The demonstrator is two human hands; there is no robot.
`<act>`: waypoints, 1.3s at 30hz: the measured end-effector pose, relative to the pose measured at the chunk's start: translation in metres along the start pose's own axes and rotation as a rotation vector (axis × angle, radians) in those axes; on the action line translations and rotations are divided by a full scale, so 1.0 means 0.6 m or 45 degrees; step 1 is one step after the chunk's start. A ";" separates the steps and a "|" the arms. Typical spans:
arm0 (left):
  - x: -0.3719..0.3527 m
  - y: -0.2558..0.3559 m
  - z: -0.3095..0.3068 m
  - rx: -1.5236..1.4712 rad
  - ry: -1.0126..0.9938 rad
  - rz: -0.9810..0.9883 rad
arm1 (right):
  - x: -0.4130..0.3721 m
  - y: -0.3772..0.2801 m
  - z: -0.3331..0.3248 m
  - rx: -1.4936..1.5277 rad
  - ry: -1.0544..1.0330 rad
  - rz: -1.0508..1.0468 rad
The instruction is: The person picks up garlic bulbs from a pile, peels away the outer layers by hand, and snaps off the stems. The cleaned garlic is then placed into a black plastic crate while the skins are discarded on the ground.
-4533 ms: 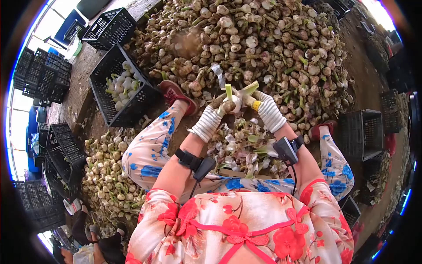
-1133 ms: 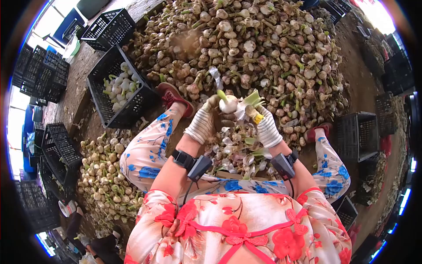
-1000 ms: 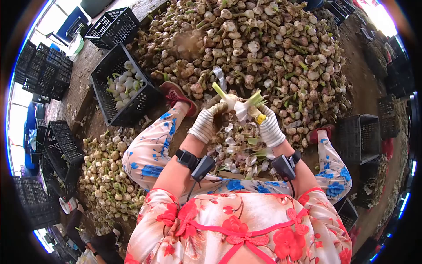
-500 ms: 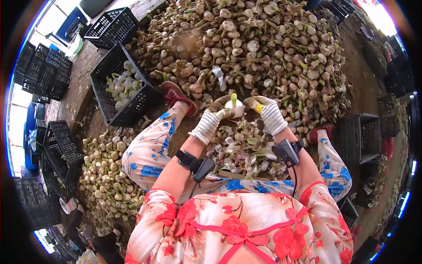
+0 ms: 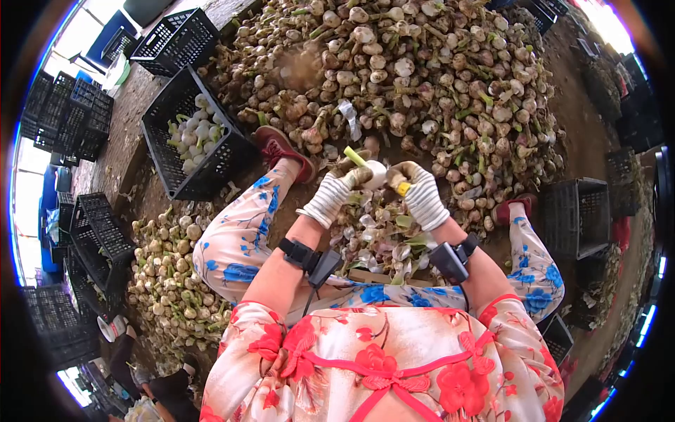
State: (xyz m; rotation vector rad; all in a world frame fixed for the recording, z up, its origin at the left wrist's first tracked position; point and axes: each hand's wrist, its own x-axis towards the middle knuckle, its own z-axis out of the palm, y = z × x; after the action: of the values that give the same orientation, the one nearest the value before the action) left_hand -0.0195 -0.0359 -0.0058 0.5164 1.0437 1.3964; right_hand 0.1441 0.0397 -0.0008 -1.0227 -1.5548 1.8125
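Observation:
My left hand [image 5: 339, 184], in a white knitted glove with soiled fingers, is closed around a garlic bulb [image 5: 377, 174]. The bulb is white and peeled-looking, and its short green stem leans to the upper left. Close by on the bulb's right side is my gloved right hand [image 5: 420, 191], fingers curled. A small yellow piece shows at its fingers; whether it is a tool handle or a wrapping I cannot make out. Under both hands lies a heap of papery garlic skins [image 5: 380, 235] between my legs.
A large pile of unpeeled garlic [image 5: 422, 77] spreads ahead. To the left stands a black crate [image 5: 184, 184] with cleaned white bulbs inside. Another garlic heap [image 5: 169, 274] lies beside my left leg. A black crate [image 5: 578, 218] is at the right. Part of another person [image 5: 169, 394] shows at lower left.
The bulb has turned in my left hand: its stem went from upright to leaning upper left. My right hand has shifted slightly left and down.

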 end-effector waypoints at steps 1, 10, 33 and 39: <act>0.006 -0.010 0.000 0.056 0.025 0.088 | -0.001 -0.006 0.012 -0.196 -0.059 -0.174; 0.011 -0.016 -0.004 0.007 0.334 0.147 | 0.042 0.059 -0.020 -0.271 0.075 -0.219; 0.008 -0.023 0.035 0.302 0.240 0.349 | 0.021 0.012 0.009 -0.875 0.264 -0.364; 0.018 0.009 0.024 0.117 0.234 0.227 | 0.046 0.088 -0.067 -1.168 -0.273 -0.244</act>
State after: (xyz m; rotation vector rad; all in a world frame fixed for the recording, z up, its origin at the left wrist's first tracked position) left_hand -0.0123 -0.0208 0.0027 0.5670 1.2383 1.5809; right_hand 0.1657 0.0745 -0.0599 -0.9975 -2.6140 1.0682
